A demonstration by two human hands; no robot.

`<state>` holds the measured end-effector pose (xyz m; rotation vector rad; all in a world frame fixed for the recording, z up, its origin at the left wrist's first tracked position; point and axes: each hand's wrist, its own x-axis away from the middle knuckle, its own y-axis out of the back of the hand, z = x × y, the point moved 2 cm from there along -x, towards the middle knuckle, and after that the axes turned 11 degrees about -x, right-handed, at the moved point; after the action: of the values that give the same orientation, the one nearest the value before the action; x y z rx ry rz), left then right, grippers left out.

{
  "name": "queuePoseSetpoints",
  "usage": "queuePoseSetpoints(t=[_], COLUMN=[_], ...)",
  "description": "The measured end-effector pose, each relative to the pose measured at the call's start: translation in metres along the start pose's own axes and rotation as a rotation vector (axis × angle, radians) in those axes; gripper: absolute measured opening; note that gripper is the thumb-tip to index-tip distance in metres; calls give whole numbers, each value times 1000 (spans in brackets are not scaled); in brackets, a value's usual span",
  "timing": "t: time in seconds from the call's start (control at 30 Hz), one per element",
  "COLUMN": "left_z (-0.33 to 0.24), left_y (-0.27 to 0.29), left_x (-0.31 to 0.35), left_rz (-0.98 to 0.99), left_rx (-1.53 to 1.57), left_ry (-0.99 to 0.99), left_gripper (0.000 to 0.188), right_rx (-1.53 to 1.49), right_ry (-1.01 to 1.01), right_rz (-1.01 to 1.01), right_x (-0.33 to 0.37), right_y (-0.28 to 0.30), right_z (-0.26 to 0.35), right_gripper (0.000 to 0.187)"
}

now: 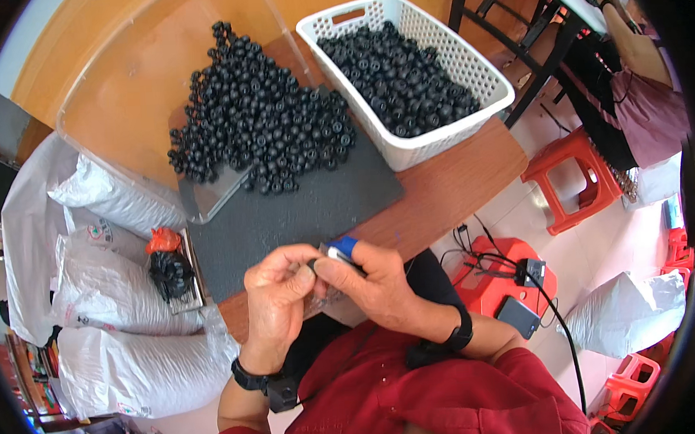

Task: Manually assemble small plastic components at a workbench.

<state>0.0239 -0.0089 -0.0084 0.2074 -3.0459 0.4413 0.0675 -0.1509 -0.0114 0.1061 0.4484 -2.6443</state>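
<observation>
My left hand and my right hand meet over the table's near edge. Thumb and fingers of the left pinch a small black round piece, mostly hidden by the fingertips. At the right hand's fingers is a small blue-and-white thing; its kind is unclear. Something clear, like thin plastic, shows just below the fingertips. Beyond the hands, a heap of small black round pieces with holes covers the far part of a dark grey mat.
A white perforated basket with more black pieces stands right of the heap. A clear plastic sheet or tray lies partly under it. White sacks are at the left. Red stools, cables and another person are at the right.
</observation>
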Motion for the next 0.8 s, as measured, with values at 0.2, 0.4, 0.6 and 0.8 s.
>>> queuePoseSetpoints(t=[0.2, 0.4, 0.6, 0.8], left_z=[-19, -67, -126, -103], left_y=[-6, -42, -59, 18], left_x=[-9, -96, -187, -151], left_rz=[-7, 74, 62, -87], left_rx=[-56, -374, -583, -843], left_ry=[-21, -182, -418, -235], left_gripper=[28, 23, 34, 24], right_rx=[-60, -52, -40, -64], right_ry=[-47, -87, -83, -110], right_rz=[-70, -74, -38, -13], right_x=[7, 12, 11, 7], right_y=[6, 8, 10, 14], right_z=[-4, -1, 3, -3], right_gripper=[21, 21, 19, 19])
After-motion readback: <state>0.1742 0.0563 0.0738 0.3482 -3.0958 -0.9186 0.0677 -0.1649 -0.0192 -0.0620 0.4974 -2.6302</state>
